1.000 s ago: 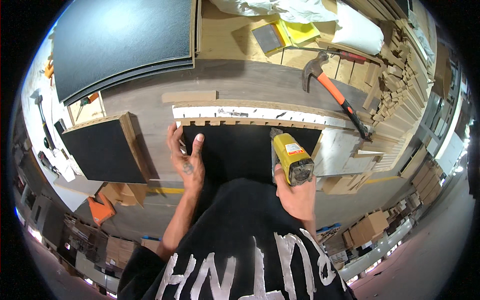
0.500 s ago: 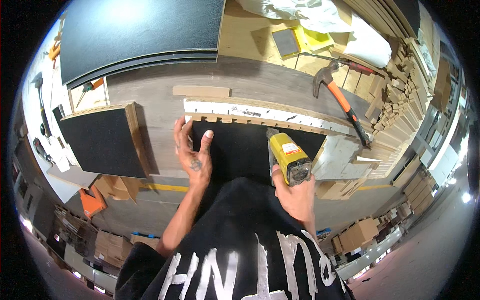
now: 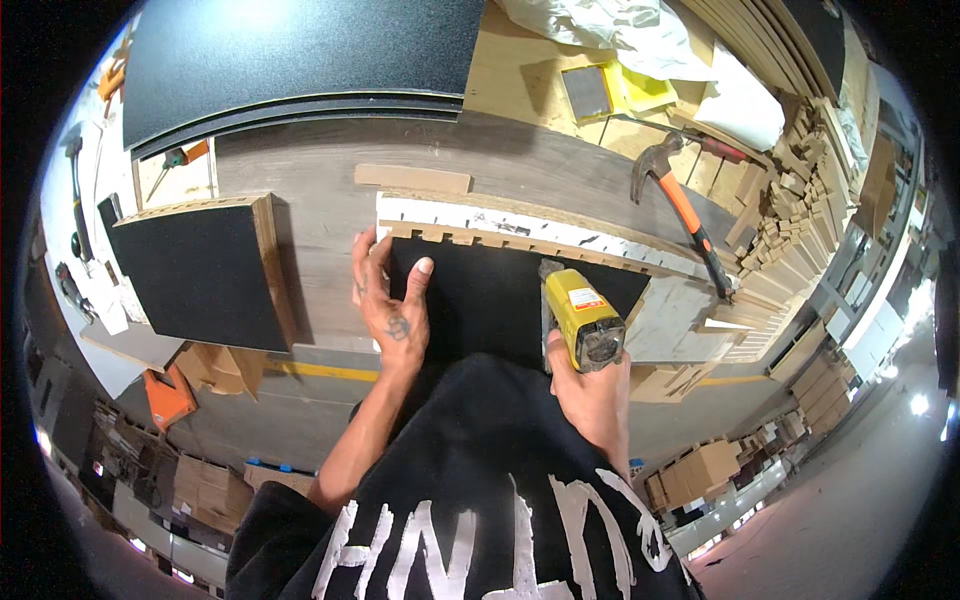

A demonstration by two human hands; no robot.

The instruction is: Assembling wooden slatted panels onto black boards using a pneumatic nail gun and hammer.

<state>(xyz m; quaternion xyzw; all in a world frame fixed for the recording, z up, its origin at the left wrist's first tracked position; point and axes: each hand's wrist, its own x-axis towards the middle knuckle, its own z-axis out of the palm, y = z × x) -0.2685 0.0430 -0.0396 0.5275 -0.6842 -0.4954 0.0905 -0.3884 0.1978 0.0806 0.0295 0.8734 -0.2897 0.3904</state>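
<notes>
Your left hand (image 3: 395,312), thumb spread wide, braces the left edge of the flat black rectangular panel (image 3: 470,290) at the grey wood-grained worktop's (image 3: 320,150) front; your right hand (image 3: 590,395) grips the yellow-and-black power tool (image 3: 582,308). Panel probably stiff, weighty: hold opposite edges.

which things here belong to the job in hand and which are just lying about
Apparently in use:
- yellow and black handheld tool, in the right hand
- flat black panel, left hand at its left end
- long white strip with dark marks, along its far side

Apparently lying about:
- orange-and-black-handled claw hammer
- squarish black-topped board
- heaped small wooden blocks
</notes>
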